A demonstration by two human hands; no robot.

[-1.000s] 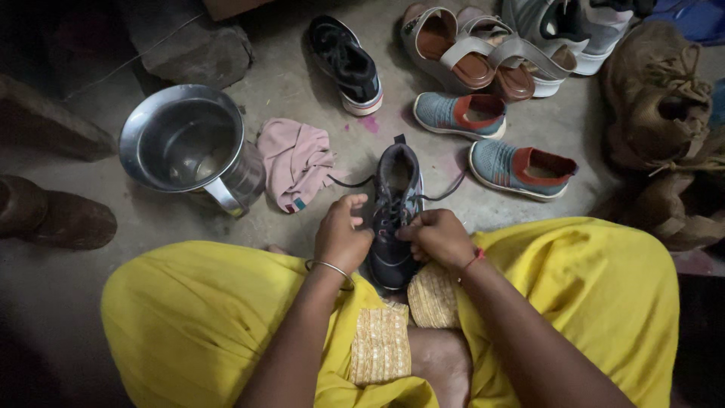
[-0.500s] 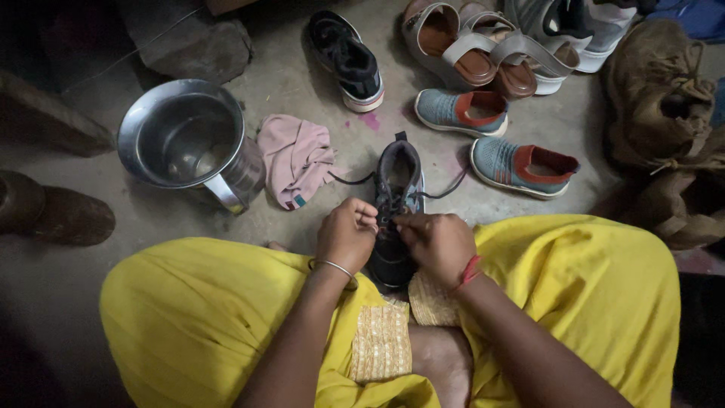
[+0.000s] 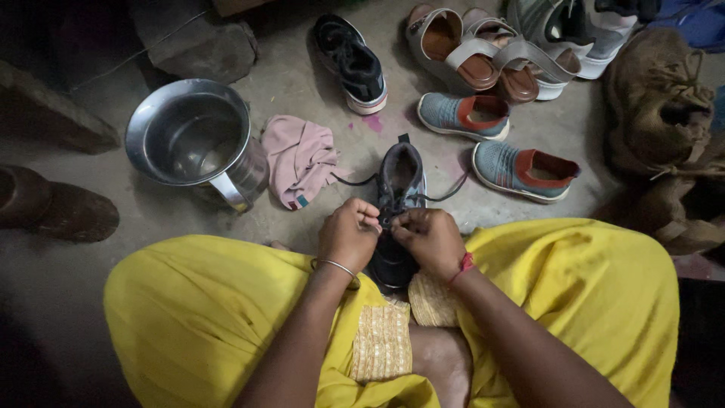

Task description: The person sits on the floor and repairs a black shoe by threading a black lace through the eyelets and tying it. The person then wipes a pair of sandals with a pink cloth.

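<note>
A dark grey sneaker (image 3: 400, 170) rests on the floor between my knees, toe toward me. My left hand (image 3: 349, 234) and my right hand (image 3: 430, 238) meet over its lacing, each pinching a black shoelace (image 3: 445, 193); the loose lace ends trail out to either side of the shoe. A thin bangle circles my left wrist and a red thread my right. My yellow garment (image 3: 574, 287) covers both knees.
A steel mug (image 3: 192, 143) stands at left beside a pink cloth (image 3: 302, 159). Beyond lie a black sneaker (image 3: 351, 64), two blue-and-red slip-on shoes (image 3: 521, 170), brown sandals (image 3: 468, 53), tan boots (image 3: 664, 106) at right and a brown shoe (image 3: 53, 211) at far left.
Both hands have drawn slightly closer together over the laces of the sneaker; the shoe stays where it was.
</note>
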